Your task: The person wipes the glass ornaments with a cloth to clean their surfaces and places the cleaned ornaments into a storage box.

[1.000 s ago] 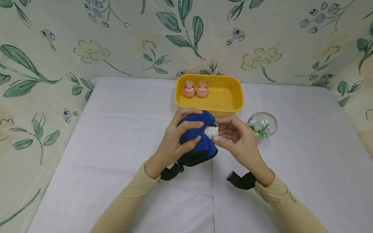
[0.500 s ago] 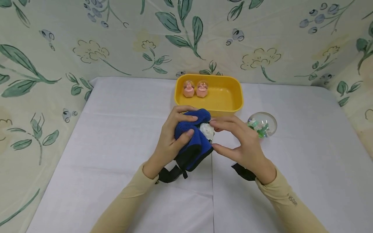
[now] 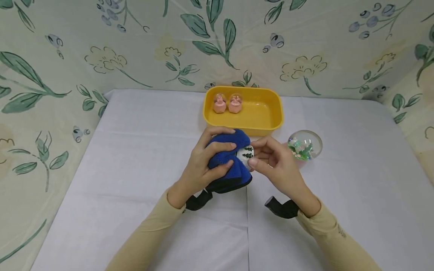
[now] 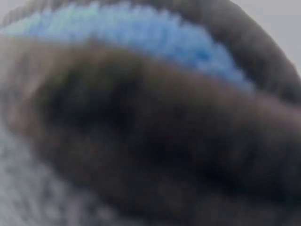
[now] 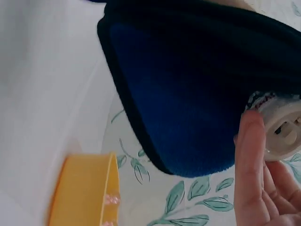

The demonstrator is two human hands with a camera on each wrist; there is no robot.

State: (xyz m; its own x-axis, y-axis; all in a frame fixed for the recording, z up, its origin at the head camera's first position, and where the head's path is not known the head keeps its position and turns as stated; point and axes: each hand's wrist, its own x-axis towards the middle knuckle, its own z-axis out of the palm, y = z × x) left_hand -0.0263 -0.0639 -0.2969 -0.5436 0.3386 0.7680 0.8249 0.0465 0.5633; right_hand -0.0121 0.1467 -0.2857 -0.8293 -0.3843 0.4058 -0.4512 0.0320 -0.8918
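Note:
My left hand [image 3: 200, 162] grips a blue cloth [image 3: 234, 174] with black edging, bunched around a white ornament [image 3: 245, 155]. Only the ornament's base, printed with dark green trees, sticks out; the cloth hides the rest. Thumb and fingers of my right hand [image 3: 283, 165] pinch that base from the right. From the right wrist, the ornament's round pale underside [image 5: 284, 136] shows a small recessed part, and the cloth [image 5: 178, 103] hangs beside it. A blurred strip of blue cloth [image 4: 141, 33] crosses the left wrist view. Both hands are above the table.
Behind the hands stands a yellow tray [image 3: 261, 131] with two small pink snow globes [image 3: 219, 104] at its left end. A larger snow globe [image 3: 305, 145] with a pink base lies right of my right hand. White cloth [image 3: 135, 150] covers the table; a floral curtain hangs behind.
Half a second ago my right fingers were spread wider at the base and the cloth was tilted. Now they pinch it again, and the base has turned so its trees face up.

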